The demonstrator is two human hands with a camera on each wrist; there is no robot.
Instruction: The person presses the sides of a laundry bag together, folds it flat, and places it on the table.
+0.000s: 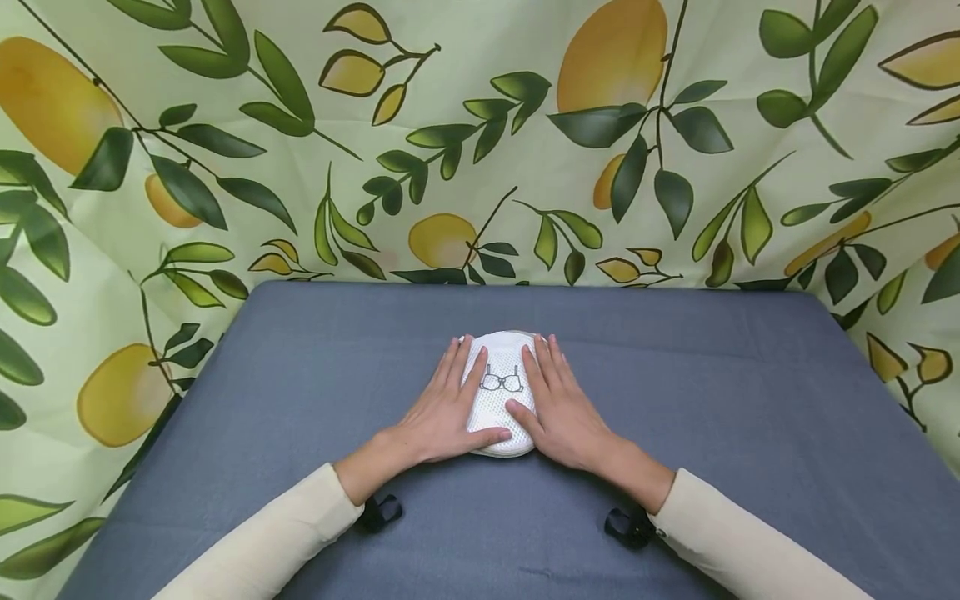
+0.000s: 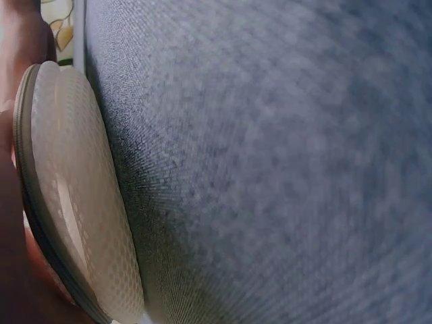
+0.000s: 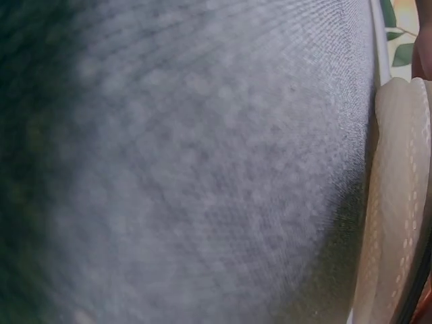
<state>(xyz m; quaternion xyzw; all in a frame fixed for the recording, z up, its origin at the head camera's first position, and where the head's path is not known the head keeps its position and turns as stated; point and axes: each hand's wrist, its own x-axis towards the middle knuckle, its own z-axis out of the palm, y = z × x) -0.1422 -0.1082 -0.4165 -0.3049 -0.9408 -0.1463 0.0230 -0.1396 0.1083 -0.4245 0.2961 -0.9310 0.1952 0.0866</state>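
A white mesh zip pouch [image 1: 493,410], rounded and printed with a pair of glasses [image 1: 501,382], lies on the table near its middle. My left hand [image 1: 444,417] rests on its left side, fingers straight and pointing away from me, thumb across the lower part. On the other side my right hand [image 1: 567,423] lies the same way, its thumb on the mesh. From the left wrist, the pouch's bulging mesh side [image 2: 88,196] sits on the cloth, with a zipper [image 2: 42,226] running along its upper edge. The right wrist view catches the opposite side [image 3: 395,202].
Grey-blue cloth covers the table [image 1: 300,358], whose far edge meets a hanging curtain [image 1: 480,50] printed with lemons and leaves. The curtain also runs down the left and right sides. Black straps [image 1: 381,514] hang under both wrists, by the cream sleeves [image 1: 277,533].
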